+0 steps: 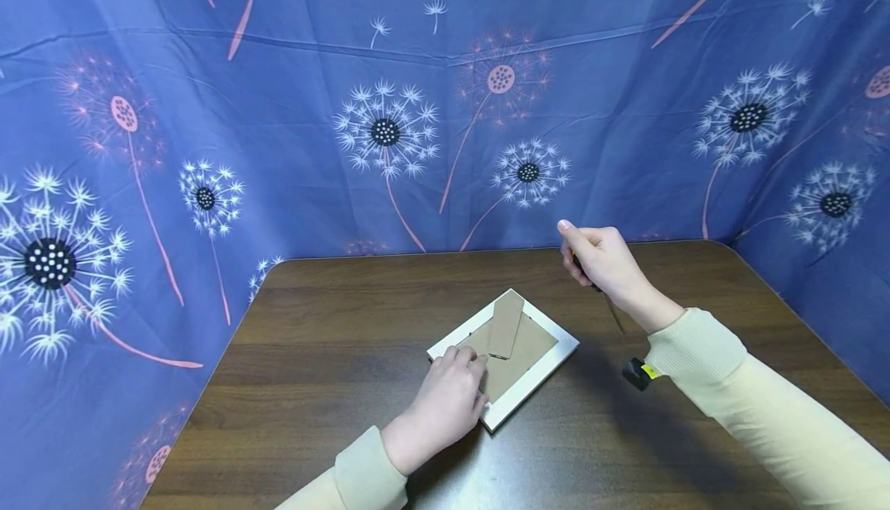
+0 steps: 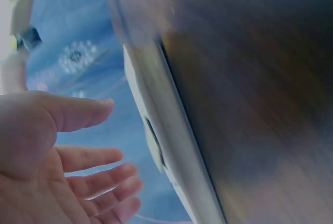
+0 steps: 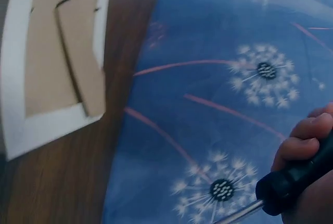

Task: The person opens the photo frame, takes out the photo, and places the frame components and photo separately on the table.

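Observation:
A white picture frame (image 1: 531, 386) lies face down on the brown table, its cardboard backing (image 1: 531, 348) and stand flap (image 1: 506, 324) facing up. Over the frame's near left edge is my left hand (image 1: 448, 394). In the left wrist view its fingers (image 2: 104, 179) are loosely extended and spread, with nothing between them, beside the frame's side (image 2: 166, 114). My right hand (image 1: 605, 263) is raised to the right of the frame and grips a screwdriver by its black handle (image 3: 296, 177). The metal shaft (image 1: 615, 315) points down toward the table; its tip is out of the right wrist view.
The wooden table (image 1: 313, 363) extends around the frame on all sides. A blue cloth with dandelion prints (image 1: 445, 108) hangs behind the table and along both sides. A small black device with a yellow mark (image 1: 636, 373) sits at the right wrist.

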`<state>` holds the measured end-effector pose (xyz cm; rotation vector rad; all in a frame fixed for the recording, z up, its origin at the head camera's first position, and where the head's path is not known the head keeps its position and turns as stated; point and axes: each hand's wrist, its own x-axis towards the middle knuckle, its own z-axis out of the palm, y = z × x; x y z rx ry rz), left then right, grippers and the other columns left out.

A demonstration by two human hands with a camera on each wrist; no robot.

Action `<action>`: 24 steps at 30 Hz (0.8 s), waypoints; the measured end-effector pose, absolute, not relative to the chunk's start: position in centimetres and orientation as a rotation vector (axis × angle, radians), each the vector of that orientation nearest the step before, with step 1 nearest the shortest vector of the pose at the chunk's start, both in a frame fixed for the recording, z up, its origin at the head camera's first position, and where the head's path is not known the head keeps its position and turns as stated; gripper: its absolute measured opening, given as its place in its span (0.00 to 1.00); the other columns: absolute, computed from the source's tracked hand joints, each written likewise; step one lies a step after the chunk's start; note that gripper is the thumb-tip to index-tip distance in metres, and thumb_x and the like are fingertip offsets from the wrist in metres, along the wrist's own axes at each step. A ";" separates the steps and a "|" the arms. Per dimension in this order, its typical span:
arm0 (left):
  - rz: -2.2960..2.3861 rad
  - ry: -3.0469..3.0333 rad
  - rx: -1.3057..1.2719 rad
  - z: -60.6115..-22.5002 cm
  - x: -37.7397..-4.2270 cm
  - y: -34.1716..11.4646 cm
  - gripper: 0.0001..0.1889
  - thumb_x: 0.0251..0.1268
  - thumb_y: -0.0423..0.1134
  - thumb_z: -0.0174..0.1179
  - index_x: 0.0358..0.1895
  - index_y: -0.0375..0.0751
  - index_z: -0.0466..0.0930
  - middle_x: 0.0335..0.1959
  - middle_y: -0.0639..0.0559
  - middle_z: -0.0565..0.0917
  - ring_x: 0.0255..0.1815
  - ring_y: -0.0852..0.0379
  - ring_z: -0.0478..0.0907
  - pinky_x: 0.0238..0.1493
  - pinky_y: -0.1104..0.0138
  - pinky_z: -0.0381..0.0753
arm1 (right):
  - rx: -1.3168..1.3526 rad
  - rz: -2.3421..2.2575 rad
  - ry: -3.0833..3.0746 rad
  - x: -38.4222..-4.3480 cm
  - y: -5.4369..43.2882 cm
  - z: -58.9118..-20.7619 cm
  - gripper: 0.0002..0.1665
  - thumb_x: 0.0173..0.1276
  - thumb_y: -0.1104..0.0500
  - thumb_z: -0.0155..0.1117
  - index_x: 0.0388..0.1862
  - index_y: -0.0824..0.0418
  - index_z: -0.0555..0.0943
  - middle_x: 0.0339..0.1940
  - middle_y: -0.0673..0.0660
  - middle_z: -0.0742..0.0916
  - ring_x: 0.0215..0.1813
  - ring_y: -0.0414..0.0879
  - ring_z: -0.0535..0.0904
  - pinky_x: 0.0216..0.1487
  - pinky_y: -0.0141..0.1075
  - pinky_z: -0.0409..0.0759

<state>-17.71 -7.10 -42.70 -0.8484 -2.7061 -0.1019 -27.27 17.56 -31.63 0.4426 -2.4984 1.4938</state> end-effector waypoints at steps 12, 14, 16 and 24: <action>0.101 -2.583 -1.015 -42.8 -15.5 -4.4 0.17 0.43 0.49 0.70 0.35 0.44 0.79 0.28 0.55 0.75 0.30 0.58 0.71 0.29 0.68 0.69 | 0.566 0.905 -2.769 -31.7 16.6 -36.2 0.32 0.69 0.35 0.49 0.14 0.55 0.76 0.10 0.48 0.77 0.16 0.41 0.70 0.20 0.36 0.68; 0.129 -2.577 -1.022 -42.9 -15.3 -4.2 0.15 0.43 0.46 0.70 0.32 0.45 0.78 0.26 0.56 0.74 0.28 0.59 0.70 0.28 0.69 0.68 | 0.569 0.797 -2.797 -32.4 16.5 -37.0 0.33 0.68 0.34 0.48 0.13 0.55 0.73 0.08 0.45 0.72 0.14 0.40 0.65 0.18 0.35 0.64; 0.170 -2.573 -1.017 -43.1 -15.2 -3.9 0.12 0.43 0.43 0.69 0.31 0.46 0.77 0.26 0.56 0.73 0.27 0.60 0.69 0.27 0.70 0.68 | 0.551 0.710 -2.815 -33.0 16.3 -37.8 0.34 0.67 0.32 0.48 0.11 0.55 0.68 0.07 0.45 0.67 0.13 0.38 0.58 0.17 0.34 0.59; 0.299 -2.563 -0.966 -43.5 -14.6 -3.0 0.06 0.47 0.39 0.65 0.29 0.48 0.78 0.26 0.57 0.72 0.26 0.62 0.66 0.22 0.73 0.63 | 0.486 0.579 -2.890 -34.9 16.2 -40.5 0.33 0.65 0.35 0.55 0.09 0.54 0.62 0.08 0.45 0.61 0.13 0.38 0.55 0.15 0.32 0.53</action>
